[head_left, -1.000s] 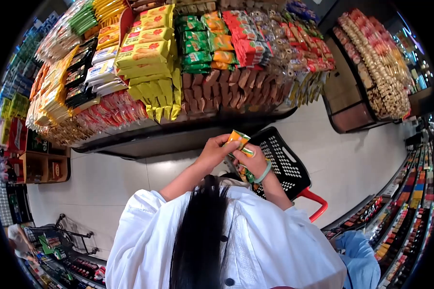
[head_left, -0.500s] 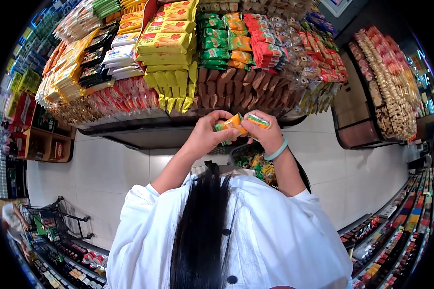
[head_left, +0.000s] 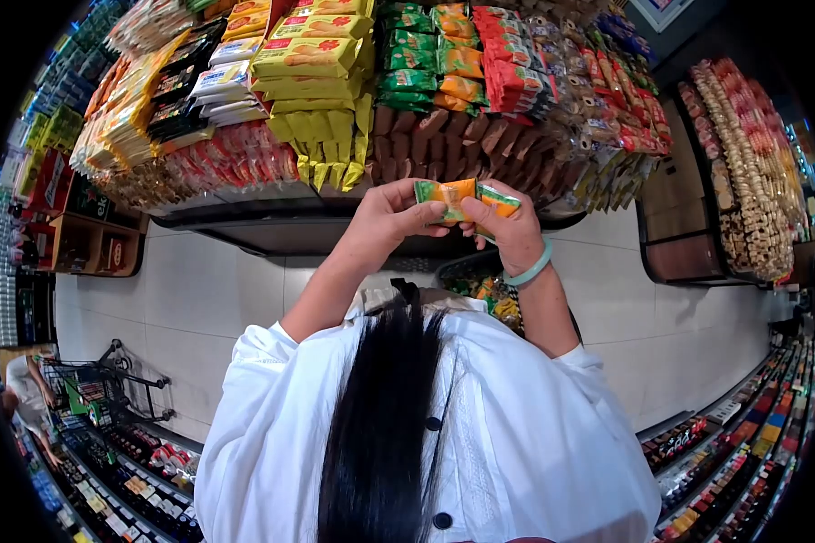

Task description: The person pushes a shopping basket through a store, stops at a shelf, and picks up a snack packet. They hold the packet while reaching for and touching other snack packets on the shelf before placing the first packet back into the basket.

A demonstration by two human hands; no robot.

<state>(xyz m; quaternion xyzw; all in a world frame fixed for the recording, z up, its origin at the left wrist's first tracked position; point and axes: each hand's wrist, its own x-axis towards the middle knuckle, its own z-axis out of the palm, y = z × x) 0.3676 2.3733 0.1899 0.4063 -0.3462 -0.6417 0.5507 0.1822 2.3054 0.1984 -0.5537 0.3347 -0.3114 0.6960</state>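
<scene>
Fingers and thumb of my left hand (head_left: 378, 224) are closed on an orange snack packet (head_left: 450, 194) with green ends. A second orange-and-green packet (head_left: 503, 204) is pinched in my right hand (head_left: 516, 242), which wears a pale green bangle (head_left: 532, 264). The two packets meet side by side in front of my chest, and my right thumb lies over the place where they meet. Beyond my hands, the display has a stack of orange packets (head_left: 460, 61) beside a stack of green ones (head_left: 412, 56).
Below my right forearm is a dark basket (head_left: 459, 265) holding several green and yellow packets. Yellow packs (head_left: 308, 56), brown packets (head_left: 426, 149) and red packets (head_left: 513, 68) fill the display. A person (head_left: 29, 387) stands near a shopping cart (head_left: 109, 389) at lower left.
Both hands have risen slightly toward the display and shifted right. The left packet is turned flatter, so more of its front shows. The cart stays in place.
</scene>
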